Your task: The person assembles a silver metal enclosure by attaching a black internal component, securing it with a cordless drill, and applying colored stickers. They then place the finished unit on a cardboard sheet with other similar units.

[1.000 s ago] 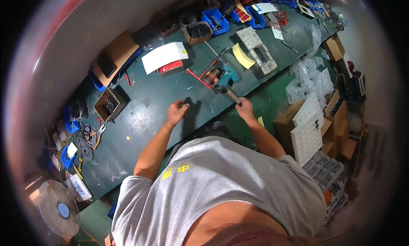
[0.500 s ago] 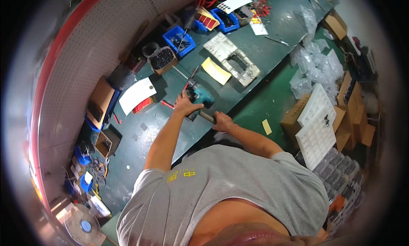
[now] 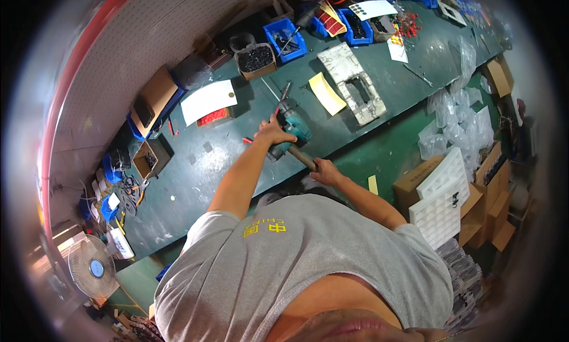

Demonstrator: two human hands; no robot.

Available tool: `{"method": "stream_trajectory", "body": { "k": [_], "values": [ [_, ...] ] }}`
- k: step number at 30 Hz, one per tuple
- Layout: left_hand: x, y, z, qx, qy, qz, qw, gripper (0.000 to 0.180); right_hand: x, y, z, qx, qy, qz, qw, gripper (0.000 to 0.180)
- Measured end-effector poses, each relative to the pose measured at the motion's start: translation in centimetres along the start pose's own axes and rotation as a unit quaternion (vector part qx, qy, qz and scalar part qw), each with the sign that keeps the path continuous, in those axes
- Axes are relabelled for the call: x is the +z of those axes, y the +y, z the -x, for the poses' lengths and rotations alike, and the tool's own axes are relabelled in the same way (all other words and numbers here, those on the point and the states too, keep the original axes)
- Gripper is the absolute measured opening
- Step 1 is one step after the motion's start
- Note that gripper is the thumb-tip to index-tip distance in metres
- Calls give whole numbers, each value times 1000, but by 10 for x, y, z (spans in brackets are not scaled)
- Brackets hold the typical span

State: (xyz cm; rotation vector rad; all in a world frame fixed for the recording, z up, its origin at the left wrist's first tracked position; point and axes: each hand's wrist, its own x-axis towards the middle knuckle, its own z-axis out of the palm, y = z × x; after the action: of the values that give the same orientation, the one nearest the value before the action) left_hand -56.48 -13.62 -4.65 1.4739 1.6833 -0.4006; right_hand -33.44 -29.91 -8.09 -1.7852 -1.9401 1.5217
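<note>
A teal and black cordless drill (image 3: 299, 127) lies on the green workbench near its front edge. My left hand (image 3: 274, 132) is closed round its grip, thumb across toward the body, and the palm hides most of the grip. To the right, my right hand (image 3: 325, 171) grips the near end of a brownish rod-like handle (image 3: 302, 158). That handle slants up and left toward the drill's base; its far end is hidden there, so I cannot tell what tool it belongs to. A yellow sheet (image 3: 326, 94) lies right of the drill, beside a whitish block with a rectangular opening (image 3: 354, 84).
Beyond the drill stand a box of small black parts (image 3: 255, 60) and a blue bin (image 3: 285, 40). A white sheet (image 3: 208, 101) partly covers red parts at left. A fan (image 3: 92, 267) stands lower left. Cartons, plastic bags (image 3: 453, 124) and white trays (image 3: 440, 214) fill the right.
The whole view has shifted, with the bench sitting further right. My right hand is a little further from the drill, and more of the handle shows. My left hand remains on the drill.
</note>
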Motion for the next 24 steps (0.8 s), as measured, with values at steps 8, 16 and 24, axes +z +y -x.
{"method": "stream_trajectory", "body": {
  "k": [8, 16, 24],
  "values": [
    [35, -49, 54, 17, -38, 52, 998, 132, 21, -1, 43, -53, -22, 62, 996, 28],
    [53, -127, 106, 26, -59, 46, 997, 122, 53, -37, 55, -65, -124, 58, 988, 28],
    [7, -237, 118, 1, -64, 49, 997, 102, 130, -114, -7, -43, -169, 59, 983, 32]
  ]
}}
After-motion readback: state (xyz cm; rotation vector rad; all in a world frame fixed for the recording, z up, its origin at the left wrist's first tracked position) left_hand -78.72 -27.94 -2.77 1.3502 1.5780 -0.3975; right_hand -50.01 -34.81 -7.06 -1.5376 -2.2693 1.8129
